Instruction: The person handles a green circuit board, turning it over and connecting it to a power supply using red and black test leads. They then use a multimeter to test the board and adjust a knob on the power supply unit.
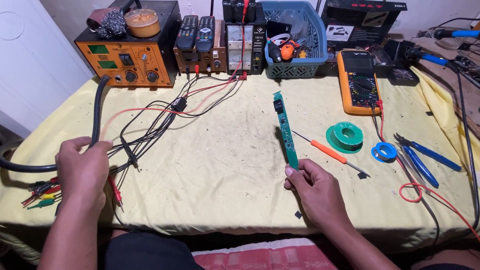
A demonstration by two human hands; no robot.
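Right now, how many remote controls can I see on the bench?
2. Both remotes lie side by side on top of the brown box at the back: one on the left, one on the right. More could be hidden in the blue basket.

- My right hand [315, 192] pinches the lower end of a narrow green circuit board [285, 131], holding it upright over the yellow cloth [225, 165].
- My left hand [82, 170] grips a thick black hose [97, 107].
- An orange-handled screwdriver [327, 151] lies just right of the board.
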